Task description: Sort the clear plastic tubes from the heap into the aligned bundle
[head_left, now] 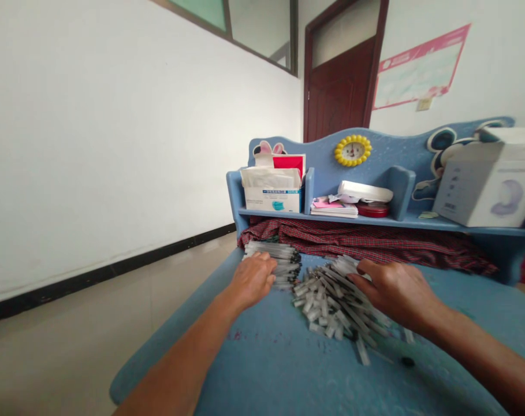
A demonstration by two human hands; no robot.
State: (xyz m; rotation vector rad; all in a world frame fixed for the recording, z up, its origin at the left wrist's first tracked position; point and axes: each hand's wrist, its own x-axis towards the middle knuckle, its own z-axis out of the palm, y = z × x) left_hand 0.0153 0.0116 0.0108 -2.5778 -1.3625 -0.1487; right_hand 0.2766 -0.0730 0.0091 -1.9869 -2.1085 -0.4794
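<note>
Two heaps of thin clear plastic tubes with dark cores lie on a blue desk (pixel 288 370). The left heap (pixel 283 257) is stacked neatly side by side; my left hand (pixel 252 279) rests on its near side with fingers curled over the tubes. The right heap (pixel 331 300) is loose and jumbled. My right hand (pixel 396 292) lies on top of it, palm down, fingers bent into the tubes. What, if anything, either hand grips is hidden under the fingers.
A red checked cloth (pixel 375 242) lies behind the heaps. The desk's blue shelf (pixel 375 219) holds a mask box (pixel 273 199), booklets (pixel 334 208), a red tin (pixel 372 211) and a white carton (pixel 487 185). A small dark bit (pixel 407 362) lies near my right wrist. Floor drops off at left.
</note>
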